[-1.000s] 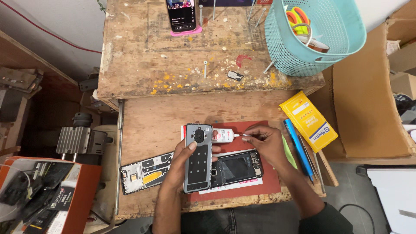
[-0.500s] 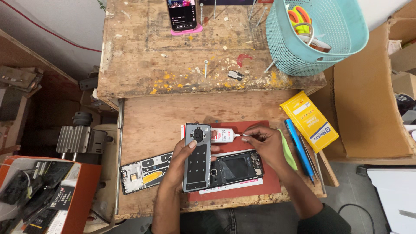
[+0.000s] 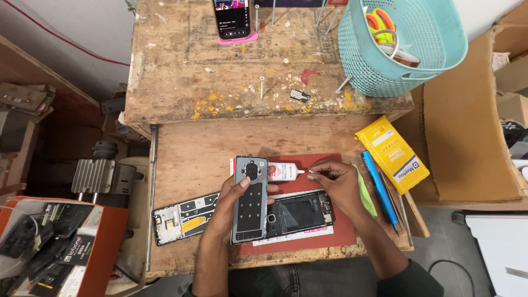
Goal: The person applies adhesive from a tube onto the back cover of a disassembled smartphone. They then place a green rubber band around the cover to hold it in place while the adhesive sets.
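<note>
My left hand (image 3: 234,201) holds a grey phone back cover (image 3: 250,199) upright over the red mat (image 3: 341,231), inner side up, together with a small white glue tube (image 3: 284,172) that lies across the cover's top. My right hand (image 3: 338,184) pinches the tube's tip (image 3: 307,172) with thumb and forefinger. Below the hands an opened phone body (image 3: 300,212) lies flat on the mat. A second phone frame (image 3: 184,217) with a yellow patch lies to the left on the wooden shelf.
A yellow packet (image 3: 391,154), a blue tool (image 3: 379,190) and a green pick (image 3: 366,195) lie to the right. On the upper bench stand a teal basket (image 3: 404,55) with scissors and a phone on a pink stand (image 3: 231,19). An orange box (image 3: 66,247) sits lower left.
</note>
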